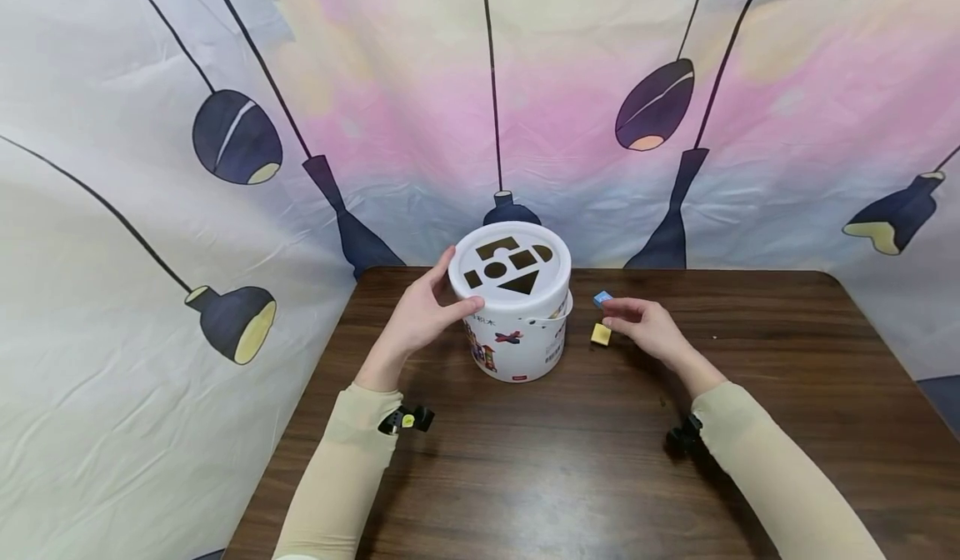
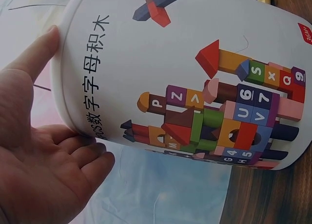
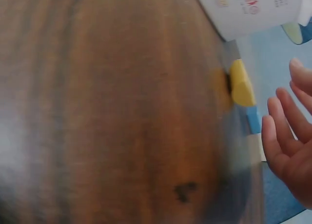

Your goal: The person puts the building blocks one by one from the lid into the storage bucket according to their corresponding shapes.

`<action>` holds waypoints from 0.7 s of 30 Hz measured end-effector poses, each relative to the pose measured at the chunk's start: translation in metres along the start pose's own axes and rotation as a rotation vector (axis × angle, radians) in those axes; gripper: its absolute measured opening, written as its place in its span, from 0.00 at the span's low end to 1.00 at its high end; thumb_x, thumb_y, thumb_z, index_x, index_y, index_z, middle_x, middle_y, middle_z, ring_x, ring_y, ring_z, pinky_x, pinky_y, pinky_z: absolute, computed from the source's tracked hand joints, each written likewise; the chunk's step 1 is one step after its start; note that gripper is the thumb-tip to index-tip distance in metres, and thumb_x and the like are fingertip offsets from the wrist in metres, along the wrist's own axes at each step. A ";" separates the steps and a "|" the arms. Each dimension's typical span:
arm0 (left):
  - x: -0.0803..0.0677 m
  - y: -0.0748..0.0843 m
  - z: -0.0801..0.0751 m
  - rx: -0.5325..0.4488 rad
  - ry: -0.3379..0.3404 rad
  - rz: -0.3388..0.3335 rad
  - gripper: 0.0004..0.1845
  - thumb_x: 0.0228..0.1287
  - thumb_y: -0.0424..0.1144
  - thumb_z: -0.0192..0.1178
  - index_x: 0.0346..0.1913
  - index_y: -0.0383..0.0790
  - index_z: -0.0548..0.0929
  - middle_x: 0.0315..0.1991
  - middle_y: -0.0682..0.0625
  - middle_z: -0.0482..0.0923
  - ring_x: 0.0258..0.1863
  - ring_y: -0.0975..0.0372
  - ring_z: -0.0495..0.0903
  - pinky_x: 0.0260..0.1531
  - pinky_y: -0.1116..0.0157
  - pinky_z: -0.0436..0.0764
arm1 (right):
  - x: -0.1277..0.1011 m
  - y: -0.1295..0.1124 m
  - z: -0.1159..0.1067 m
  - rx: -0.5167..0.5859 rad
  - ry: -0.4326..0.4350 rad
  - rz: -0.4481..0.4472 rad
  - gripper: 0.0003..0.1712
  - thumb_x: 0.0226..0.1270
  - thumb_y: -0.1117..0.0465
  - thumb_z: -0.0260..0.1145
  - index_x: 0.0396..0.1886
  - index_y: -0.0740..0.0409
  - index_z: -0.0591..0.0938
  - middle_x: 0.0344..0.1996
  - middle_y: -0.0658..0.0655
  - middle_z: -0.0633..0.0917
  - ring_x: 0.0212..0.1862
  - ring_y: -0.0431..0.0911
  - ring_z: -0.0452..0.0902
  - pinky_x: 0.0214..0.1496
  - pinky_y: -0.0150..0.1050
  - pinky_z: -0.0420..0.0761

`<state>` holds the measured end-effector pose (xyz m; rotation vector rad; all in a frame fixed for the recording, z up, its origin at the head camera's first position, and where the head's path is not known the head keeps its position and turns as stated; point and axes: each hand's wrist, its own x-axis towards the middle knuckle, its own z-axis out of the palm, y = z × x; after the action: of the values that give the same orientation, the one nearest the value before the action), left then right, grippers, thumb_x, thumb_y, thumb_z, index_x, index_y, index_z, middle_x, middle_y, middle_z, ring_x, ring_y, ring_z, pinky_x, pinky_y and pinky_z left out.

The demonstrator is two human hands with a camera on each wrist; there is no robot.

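Observation:
A white bucket [image 1: 517, 339] of toy blocks stands upright, its lid [image 1: 551, 281] pierced with several shaped holes. My left hand [image 1: 420, 314] grips the lid's rim from the left; in the left wrist view the thumb lies along the rim and the other fingers bend against the side. To the bucket's right lie a blue block [image 1: 602, 298] and a yellow block [image 1: 601, 334]. Just beside them hovers my right hand [image 1: 651, 328], its fingers loosely bent. In the right wrist view, nothing sits between those fingers, and the yellow block [image 3: 242, 85] appears rounded.
The brown wooden table [image 1: 525, 468] runs back to a painted cloth [image 1: 420, 85] hanging behind it. A thin white handle [image 1: 558, 314] hangs at the bucket's right side. Small wrist cameras sit on both forearms.

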<state>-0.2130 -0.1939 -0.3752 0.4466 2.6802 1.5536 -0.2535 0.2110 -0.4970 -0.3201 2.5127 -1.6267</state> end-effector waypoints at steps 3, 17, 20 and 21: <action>0.001 0.000 0.000 0.000 0.001 -0.002 0.57 0.66 0.53 0.77 0.88 0.52 0.52 0.84 0.52 0.57 0.81 0.59 0.61 0.74 0.51 0.70 | -0.002 0.006 0.004 -0.046 0.004 0.014 0.28 0.77 0.58 0.72 0.71 0.63 0.81 0.63 0.67 0.85 0.62 0.60 0.83 0.52 0.36 0.84; 0.001 -0.001 0.001 -0.010 0.002 0.003 0.57 0.66 0.51 0.77 0.88 0.48 0.52 0.85 0.52 0.56 0.81 0.59 0.61 0.75 0.52 0.69 | -0.006 0.015 0.011 -0.114 -0.033 0.079 0.32 0.76 0.53 0.73 0.73 0.64 0.79 0.62 0.67 0.85 0.61 0.59 0.82 0.58 0.46 0.82; 0.001 -0.002 0.000 -0.014 0.000 0.007 0.57 0.66 0.51 0.77 0.88 0.50 0.52 0.85 0.52 0.55 0.81 0.59 0.60 0.75 0.52 0.69 | -0.007 0.014 0.013 -0.118 -0.038 0.080 0.33 0.76 0.53 0.73 0.73 0.65 0.79 0.63 0.67 0.84 0.62 0.60 0.80 0.61 0.49 0.80; 0.001 -0.003 0.000 -0.014 0.002 0.008 0.57 0.66 0.51 0.77 0.88 0.50 0.52 0.85 0.52 0.55 0.81 0.59 0.60 0.75 0.52 0.68 | -0.007 0.014 0.013 -0.117 -0.040 0.079 0.33 0.76 0.53 0.73 0.74 0.65 0.78 0.63 0.68 0.83 0.63 0.60 0.80 0.61 0.50 0.80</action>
<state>-0.2145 -0.1948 -0.3777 0.4561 2.6704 1.5747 -0.2449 0.2071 -0.5149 -0.2602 2.5616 -1.4338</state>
